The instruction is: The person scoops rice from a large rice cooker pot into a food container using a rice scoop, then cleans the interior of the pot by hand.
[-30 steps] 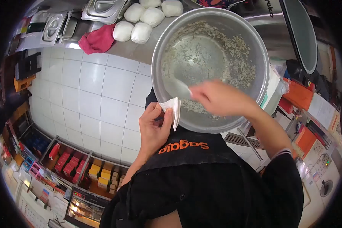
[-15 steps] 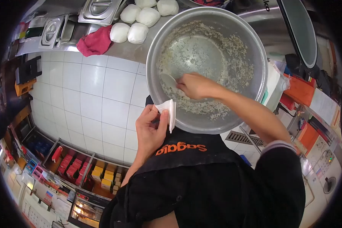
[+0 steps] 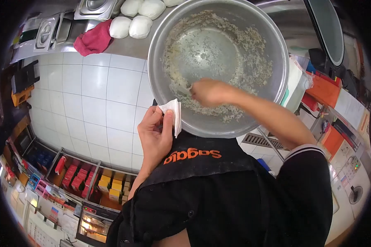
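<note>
1. I'm watching a person in a black apron point(image 3: 218, 165) who is standing over a wide metal pot point(image 3: 274, 45); the pot is sitting at the near edge of the table point(image 3: 130, 48).
2. Pale rice-like grains point(image 3: 257, 61) are clinging in a rough ring around the pot's base and lower wall, with the middle lying barer.
3. The right hand point(image 3: 208, 92) is reaching inside, its grip curling around a pale tool point(image 3: 183, 89), which is lying low among the grains on the pot's left side.
4. The left hand point(image 3: 154, 131) is pinching a white folded sheet point(image 3: 177, 120) between thumb and fingers, just beside the near-left rim; I can't tell cloth from paper.
5. To my eye, the step in hand is scraping or gathering those grains.
6. The next move is calling for a firm right grip and a tool edge following the curved wall, with the sheet staying outside the rim.
7. On the table, 5 white bundles point(image 3: 140, 27) are showing, the lower 2 resting near a red cloth point(image 3: 92, 39).
</note>
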Demonstrator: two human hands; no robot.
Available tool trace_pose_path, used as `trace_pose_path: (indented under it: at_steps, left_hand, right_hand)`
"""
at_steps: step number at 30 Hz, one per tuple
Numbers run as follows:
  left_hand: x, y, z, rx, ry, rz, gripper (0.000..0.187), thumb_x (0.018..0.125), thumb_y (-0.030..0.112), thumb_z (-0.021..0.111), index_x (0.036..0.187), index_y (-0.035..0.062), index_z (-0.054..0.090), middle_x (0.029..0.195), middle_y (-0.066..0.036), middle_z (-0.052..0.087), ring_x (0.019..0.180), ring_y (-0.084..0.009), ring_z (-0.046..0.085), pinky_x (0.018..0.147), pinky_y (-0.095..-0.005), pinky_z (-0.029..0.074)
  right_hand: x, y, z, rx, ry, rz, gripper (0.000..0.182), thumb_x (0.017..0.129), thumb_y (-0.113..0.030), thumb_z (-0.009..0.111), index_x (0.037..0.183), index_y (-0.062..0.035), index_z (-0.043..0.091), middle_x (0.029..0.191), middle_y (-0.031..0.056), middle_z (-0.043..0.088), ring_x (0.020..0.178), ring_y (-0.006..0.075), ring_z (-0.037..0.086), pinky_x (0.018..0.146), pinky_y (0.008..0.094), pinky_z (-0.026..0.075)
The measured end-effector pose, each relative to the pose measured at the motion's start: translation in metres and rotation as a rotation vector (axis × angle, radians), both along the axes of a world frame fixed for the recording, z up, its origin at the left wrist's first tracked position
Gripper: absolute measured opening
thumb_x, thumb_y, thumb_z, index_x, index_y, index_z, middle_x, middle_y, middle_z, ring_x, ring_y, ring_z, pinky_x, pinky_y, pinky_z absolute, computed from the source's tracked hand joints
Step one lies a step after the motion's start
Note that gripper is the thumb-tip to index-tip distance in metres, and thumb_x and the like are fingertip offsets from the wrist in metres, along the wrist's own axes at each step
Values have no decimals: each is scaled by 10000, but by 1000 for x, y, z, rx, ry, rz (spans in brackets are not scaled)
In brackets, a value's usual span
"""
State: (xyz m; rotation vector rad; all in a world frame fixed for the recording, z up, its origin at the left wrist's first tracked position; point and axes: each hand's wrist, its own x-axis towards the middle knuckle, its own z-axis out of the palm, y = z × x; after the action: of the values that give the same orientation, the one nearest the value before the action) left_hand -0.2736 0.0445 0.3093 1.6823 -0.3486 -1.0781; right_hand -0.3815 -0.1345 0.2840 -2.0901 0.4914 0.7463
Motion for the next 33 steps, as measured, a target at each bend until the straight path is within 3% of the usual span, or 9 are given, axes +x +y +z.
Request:
trace_pose_path:
  at_steps: [4,9,12,15,18,22,25,28,33]
  left_hand:
    - [0,4,0,23,45,41,112,914,10,574,895,-91,617,876,-34,549,704,-37,507,577,-185,409]
    - [2,-3,4,41,20,20,113,916,15,576,907,-89,618,876,-31,547,708,-36,515,579,-181,409]
    - [-2,4,-4,1,20,33,122,918,19,572,920,-89,628,874,-30,548,704,-38,520,580,-182,413]
    - [-2,-2,2,20,22,25,116,916,18,576,920,-85,628,866,-27,543,696,-37,513,575,-184,411]
    - [3,0,-1,34,-18,23,115,915,22,580,920,-83,628,864,-29,540,693,-36,505,571,-187,406]
    - [-1,2,-4,0,-19,6,109,910,22,587,916,-79,627,855,-29,540,676,-35,494,557,-187,398]
    - [3,1,1,12,9,32,108,908,23,590,923,-77,628,852,-27,540,661,-30,466,544,-181,376]
    - [4,3,-7,22,15,4,117,910,23,589,949,-81,626,858,-26,540,653,-27,465,540,-182,380]
    - [7,0,-6,-28,7,23,149,909,19,585,1017,-74,630,857,-16,529,644,-22,472,531,-178,384]
  right_hand:
    - [-7,-27,30,269,9,182,207,865,-147,517,871,2,661,751,228,625,793,375,632,711,470,475]
    - [6,-27,-31,130,145,210,208,871,-152,516,844,-3,658,769,216,634,777,379,622,703,478,466]
    - [-11,-41,33,290,5,251,205,869,-163,532,826,3,644,762,210,632,737,362,616,683,466,457]
    - [2,-18,-31,107,286,314,233,888,-201,538,821,-6,646,746,202,628,705,357,605,665,453,449]
    - [-3,-44,-12,250,73,240,213,883,-177,542,803,-5,638,714,197,617,673,350,597,636,449,439]
    - [-6,-26,30,133,203,338,218,879,-177,543,805,0,647,714,204,615,688,361,601,643,446,452]
    - [8,-37,-18,171,282,354,225,868,-191,552,819,1,657,740,204,629,730,375,616,668,445,480]
    - [-5,-50,48,284,110,420,201,844,-172,564,821,9,649,741,200,631,743,373,622,664,447,489]
    - [0,-35,-6,103,306,407,181,830,-165,572,831,-2,651,758,202,638,757,377,621,673,455,482]
